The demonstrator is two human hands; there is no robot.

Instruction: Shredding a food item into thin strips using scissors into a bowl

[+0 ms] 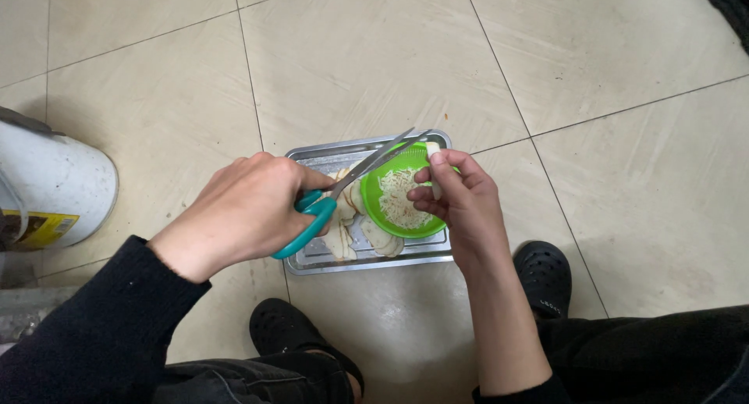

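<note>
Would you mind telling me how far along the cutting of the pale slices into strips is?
Done: a heap of thin pale shreds lies in the round green plastic bowl. In hand: the left hand works teal-handled scissors on a pale slice pinched by the right hand. Left: uncut pale slices on the rectangular metal tray.

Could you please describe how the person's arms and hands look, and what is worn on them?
Both hands, the left hand and the right hand, are bare: no gloves, rings or watch show. The left arm wears a dark, knitted-looking long sleeve down to the wrist. The right sleeve is dark too and sits near the elbow, leaving the forearm uncovered.
</note>
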